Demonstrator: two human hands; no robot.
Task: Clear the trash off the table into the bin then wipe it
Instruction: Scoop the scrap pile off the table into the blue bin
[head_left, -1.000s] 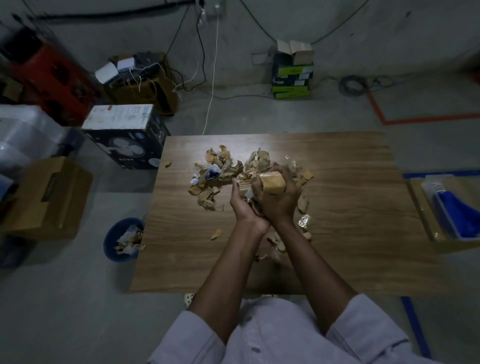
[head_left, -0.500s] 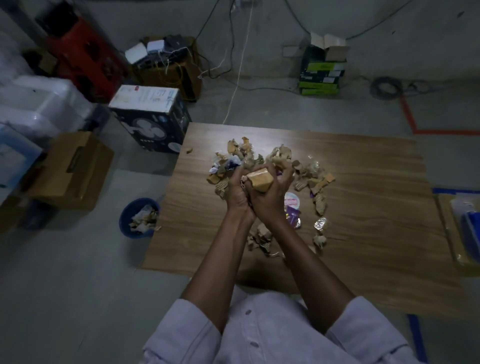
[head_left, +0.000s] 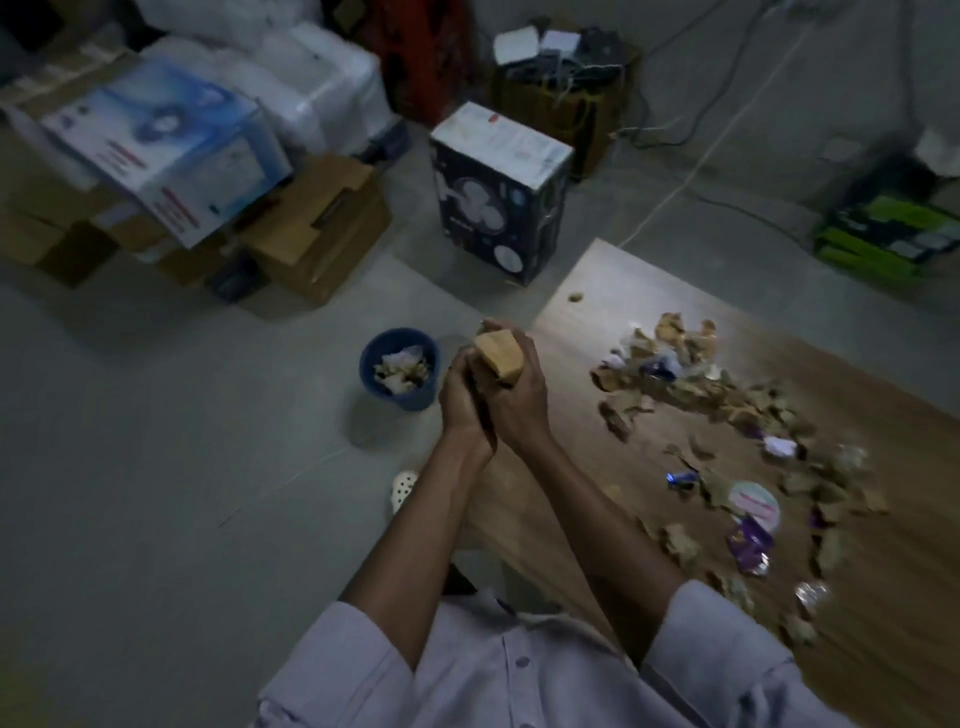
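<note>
My left hand (head_left: 464, 400) and my right hand (head_left: 519, 397) are pressed together around a bundle of cardboard scraps (head_left: 498, 356), held above the floor just past the left edge of the wooden table (head_left: 582, 322). The blue bin (head_left: 400, 402) stands on the floor close to the left of my hands, partly filled with paper and cardboard bits. A scatter of trash (head_left: 691, 384) lies across the table: torn cardboard, a round white lid (head_left: 754, 503), purple wrappers (head_left: 748, 545) and foil pieces.
A dark fan box (head_left: 493, 192) stands on the floor beyond the bin. Brown cartons (head_left: 317, 228) and a blue-white box (head_left: 161, 145) pile up at the left. Cables run along the back. A white shoe (head_left: 404, 488) shows beside my left arm.
Both hands lifted the bundle of scraps off the pile and carried it left, beyond the table edge toward the bin. My view swung left and down with them.
</note>
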